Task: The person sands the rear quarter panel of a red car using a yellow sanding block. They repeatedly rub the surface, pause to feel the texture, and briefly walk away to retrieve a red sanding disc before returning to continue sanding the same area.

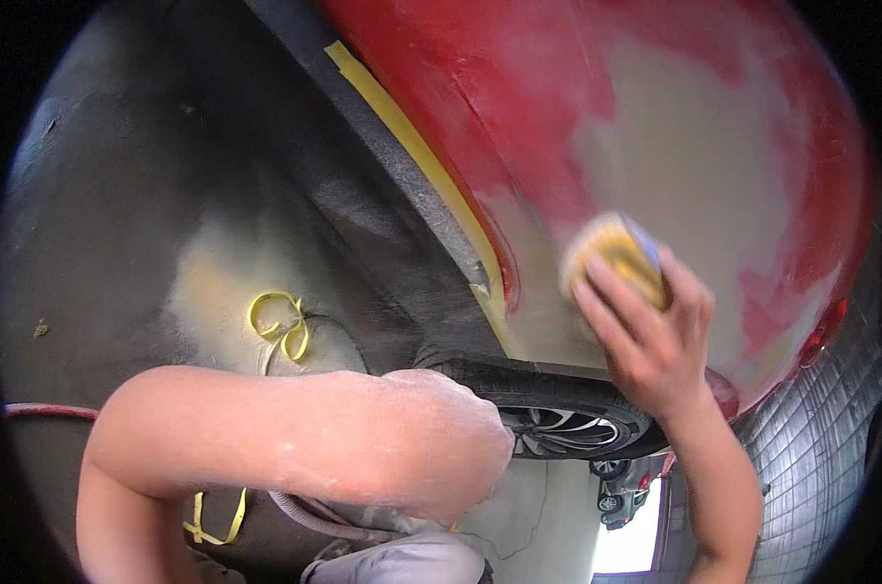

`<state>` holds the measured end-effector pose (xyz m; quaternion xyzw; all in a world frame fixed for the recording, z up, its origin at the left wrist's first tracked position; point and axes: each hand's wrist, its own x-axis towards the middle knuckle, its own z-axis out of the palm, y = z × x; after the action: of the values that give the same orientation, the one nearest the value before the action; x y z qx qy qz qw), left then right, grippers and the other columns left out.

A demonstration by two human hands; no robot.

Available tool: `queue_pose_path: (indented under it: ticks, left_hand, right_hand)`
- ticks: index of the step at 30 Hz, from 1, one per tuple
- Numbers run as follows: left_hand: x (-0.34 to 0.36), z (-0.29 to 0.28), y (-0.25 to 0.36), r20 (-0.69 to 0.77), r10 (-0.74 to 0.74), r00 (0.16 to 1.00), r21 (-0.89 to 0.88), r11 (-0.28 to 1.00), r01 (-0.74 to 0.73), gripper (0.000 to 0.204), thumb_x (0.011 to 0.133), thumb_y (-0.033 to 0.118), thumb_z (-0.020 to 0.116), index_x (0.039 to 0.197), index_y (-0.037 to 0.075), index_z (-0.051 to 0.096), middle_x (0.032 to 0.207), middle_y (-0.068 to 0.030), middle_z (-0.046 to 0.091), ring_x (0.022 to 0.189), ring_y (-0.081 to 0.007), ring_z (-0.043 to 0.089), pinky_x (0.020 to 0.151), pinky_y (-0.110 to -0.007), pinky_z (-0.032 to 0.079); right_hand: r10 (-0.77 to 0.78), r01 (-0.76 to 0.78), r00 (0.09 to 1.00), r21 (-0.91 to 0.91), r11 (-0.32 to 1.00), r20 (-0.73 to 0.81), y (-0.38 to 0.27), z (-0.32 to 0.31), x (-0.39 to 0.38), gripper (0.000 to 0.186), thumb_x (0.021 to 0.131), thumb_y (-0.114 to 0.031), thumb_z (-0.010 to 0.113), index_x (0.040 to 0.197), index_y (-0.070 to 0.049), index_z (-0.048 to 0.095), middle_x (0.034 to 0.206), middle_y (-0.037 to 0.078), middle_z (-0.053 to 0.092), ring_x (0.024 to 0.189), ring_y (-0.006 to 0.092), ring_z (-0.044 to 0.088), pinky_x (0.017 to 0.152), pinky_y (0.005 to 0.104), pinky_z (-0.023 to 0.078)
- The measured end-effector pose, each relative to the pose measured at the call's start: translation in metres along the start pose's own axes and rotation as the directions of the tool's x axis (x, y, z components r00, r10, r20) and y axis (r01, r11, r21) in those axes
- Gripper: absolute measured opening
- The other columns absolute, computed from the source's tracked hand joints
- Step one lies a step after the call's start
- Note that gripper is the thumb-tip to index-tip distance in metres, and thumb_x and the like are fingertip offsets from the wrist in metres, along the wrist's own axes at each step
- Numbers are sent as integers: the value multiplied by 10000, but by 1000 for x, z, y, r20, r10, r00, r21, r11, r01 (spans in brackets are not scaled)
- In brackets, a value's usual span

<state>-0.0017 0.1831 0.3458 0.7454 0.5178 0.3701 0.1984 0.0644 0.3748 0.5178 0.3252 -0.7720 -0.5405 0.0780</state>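
My right hand grips a yellow sanding block, blurred, with a bluish patch on its edge. It lies against the red car body panel, over a dull beige sanded patch. My left arm bends across the lower middle, and pale dust coats my left hand. That hand is near the car's wheel, with its fingers hidden. Yellow masking tape runs along the panel's lower edge, beside the dark sill.
Crumpled yellow tape strips lie on the dark, dusty floor. A grey ribbed hose passes by my knee, and a red hose lies at the left. Another car and a tiled wall are beyond.
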Motion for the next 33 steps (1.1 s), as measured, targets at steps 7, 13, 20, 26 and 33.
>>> queue_pose_path:
  ticks: [7,13,20,26,33]
  left_hand:
    - [-8,-3,-1,-43,43,998,16,999,-42,362,964,274,611,1031,-82,595,770,-262,685,799,-457,700,666,-527,561]
    - [-5,13,-13,-208,107,972,52,994,-98,197,821,165,677,855,-28,699,790,-215,710,769,-373,723,656,-441,580]
    - [-7,13,-14,-193,104,976,-111,986,-127,364,964,291,613,982,-73,621,789,-269,688,820,-455,701,699,-527,559]
    - [-11,-5,-7,-85,4,996,-17,1000,-6,377,972,307,611,1006,-68,617,808,-270,691,830,-460,696,704,-529,557]
    - [-10,7,-12,-67,47,997,-37,998,-50,387,976,323,606,1036,-58,625,806,-267,692,828,-461,697,708,-528,559]
  right_hand:
    - [-30,33,998,-46,998,61,-14,7,-61,323,857,-213,644,1154,-238,770,1326,-73,667,1299,358,458,1030,489,400]
    - [-73,74,996,20,997,-41,-2,-4,48,360,831,-201,681,1185,-201,745,1350,-66,657,1278,360,493,1003,482,401]
    - [-44,45,997,-20,999,63,-9,-1,-35,334,850,-234,618,1146,-231,772,1356,-89,648,1275,360,474,1049,485,384]
    - [-47,45,998,-27,999,-42,13,-13,52,392,835,-203,671,1222,-181,726,1325,-34,672,1261,380,498,983,465,413]
    - [-219,226,974,-213,951,56,37,-12,-21,350,865,-256,640,1196,-274,754,1374,-114,642,1327,361,475,1076,519,372]
